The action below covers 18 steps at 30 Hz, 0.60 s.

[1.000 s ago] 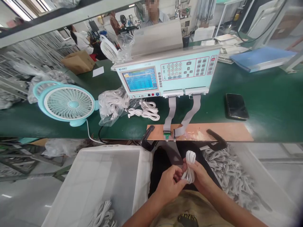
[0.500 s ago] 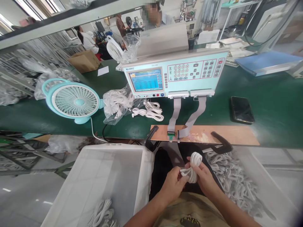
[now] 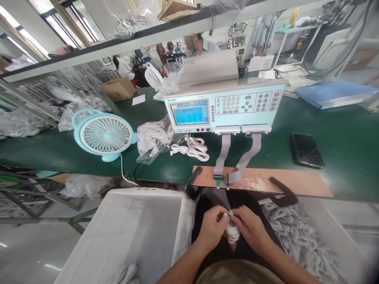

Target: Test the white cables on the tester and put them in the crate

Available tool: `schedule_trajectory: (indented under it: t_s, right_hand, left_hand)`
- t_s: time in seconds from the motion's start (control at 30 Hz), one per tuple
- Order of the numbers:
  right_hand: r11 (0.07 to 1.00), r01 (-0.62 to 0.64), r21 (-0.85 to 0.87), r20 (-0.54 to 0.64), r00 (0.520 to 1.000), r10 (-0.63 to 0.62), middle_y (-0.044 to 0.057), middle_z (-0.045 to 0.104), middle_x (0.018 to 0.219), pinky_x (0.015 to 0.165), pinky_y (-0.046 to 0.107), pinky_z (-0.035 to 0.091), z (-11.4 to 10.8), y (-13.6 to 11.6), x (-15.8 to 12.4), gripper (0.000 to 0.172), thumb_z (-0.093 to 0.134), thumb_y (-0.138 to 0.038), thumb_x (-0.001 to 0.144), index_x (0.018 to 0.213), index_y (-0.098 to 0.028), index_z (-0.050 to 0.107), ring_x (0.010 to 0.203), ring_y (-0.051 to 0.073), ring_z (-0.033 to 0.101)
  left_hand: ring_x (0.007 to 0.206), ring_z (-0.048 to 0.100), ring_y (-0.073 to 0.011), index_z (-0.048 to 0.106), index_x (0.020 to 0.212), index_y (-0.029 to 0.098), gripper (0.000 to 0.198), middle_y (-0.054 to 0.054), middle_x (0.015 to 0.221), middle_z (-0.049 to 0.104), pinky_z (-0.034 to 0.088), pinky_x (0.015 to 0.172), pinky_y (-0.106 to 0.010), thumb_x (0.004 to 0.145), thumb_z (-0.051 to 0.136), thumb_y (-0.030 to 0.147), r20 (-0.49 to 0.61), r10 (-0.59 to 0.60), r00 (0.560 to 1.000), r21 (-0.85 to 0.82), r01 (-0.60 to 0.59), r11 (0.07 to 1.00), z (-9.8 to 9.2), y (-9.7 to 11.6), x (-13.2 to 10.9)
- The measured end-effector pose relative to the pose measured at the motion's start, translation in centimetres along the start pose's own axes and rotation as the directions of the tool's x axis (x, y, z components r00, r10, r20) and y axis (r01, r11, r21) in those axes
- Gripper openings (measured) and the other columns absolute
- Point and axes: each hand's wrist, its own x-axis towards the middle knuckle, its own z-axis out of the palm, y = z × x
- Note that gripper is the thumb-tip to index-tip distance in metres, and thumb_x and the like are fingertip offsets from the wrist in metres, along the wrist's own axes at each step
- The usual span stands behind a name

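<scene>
A coiled white cable (image 3: 233, 233) hangs above my lap between my two hands. My left hand (image 3: 213, 225) is closed, pinching one cable end at its plug between thumb and finger. Beside it, my right hand (image 3: 247, 225) pinches the other plug end, and the two ends sit close together, pointing up. Just ahead is a wooden board (image 3: 254, 179) at the table edge, where two grey ribbon cables (image 3: 224, 156) end in small connectors. They run from a cable tester (image 3: 227, 106) with a lit blue screen. Part of the coil is hidden behind my fingers.
To the left stands a white bin (image 3: 118, 232) with some cables inside. Many white cables (image 3: 296, 232) lie in a bin on the right. Black clamps (image 3: 194, 183) grip the board. A fan (image 3: 107, 135), bagged cables (image 3: 154, 138) and a phone (image 3: 307, 150) rest on the green table (image 3: 275, 154).
The coil has dropped lower between my hands, and its two plug ends now stand upright in my fingertips. My hands have come closer together. The head view has tilted up slightly.
</scene>
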Motion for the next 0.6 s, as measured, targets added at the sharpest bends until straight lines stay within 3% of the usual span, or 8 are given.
schedule_trajectory:
  t_s: [0.13,0.27,0.43,0.6]
  right_hand:
    - [0.932,-0.247,0.266,-0.069,0.959,0.274,0.001,0.057,0.067,0.056,0.026,0.041,0.7,0.0,2.8,0.028,0.054,-0.042,0.09,0.079,-0.018,0.062,0.061,0.016,0.052]
    - [0.83,-0.322,0.455,-0.073,0.916,0.395,-0.001,0.054,0.062,0.054,0.025,0.039,1.6,1.0,4.4,0.035,0.061,-0.05,0.082,0.072,-0.017,0.061,0.057,0.014,0.047]
    - [0.79,-0.343,0.509,-0.091,0.891,0.445,0.001,0.057,0.063,0.056,0.026,0.039,1.9,1.1,5.0,0.036,0.067,-0.051,0.077,0.072,-0.016,0.063,0.058,0.015,0.048]
    - [0.744,-0.37,0.557,-0.073,0.87,0.488,-0.001,0.055,0.056,0.052,0.025,0.037,1.5,0.1,5.6,0.039,0.072,-0.054,0.07,0.065,-0.016,0.063,0.052,0.014,0.046]
  left_hand:
    - [0.047,0.047,-0.0093,0.058,0.077,0.016,0.03,0.003,0.059,0.053,0.039,0.041,-0.019,0.072,0.068,0.043,-0.118,-0.201,0.972,-0.401,0.139,0.906,0.6,0.2,1.6]
    - [0.045,0.047,-0.0076,0.06,0.079,0.014,0.04,0.003,0.059,0.054,0.039,0.038,-0.017,0.063,0.075,0.048,-0.157,-0.26,0.953,-0.557,0.132,0.82,1.1,0.4,2.6]
    - [0.047,0.047,-0.0076,0.065,0.083,0.012,0.043,0.002,0.061,0.055,0.041,0.038,-0.017,0.063,0.076,0.049,-0.137,-0.254,0.957,-0.593,0.126,0.796,0.9,0.1,3.2]
    - [0.045,0.046,-0.0091,0.063,0.074,0.013,0.039,0.003,0.055,0.052,0.042,0.039,-0.02,0.07,0.069,0.052,-0.092,-0.151,0.984,-0.401,0.102,0.911,-0.6,-0.4,3.8]
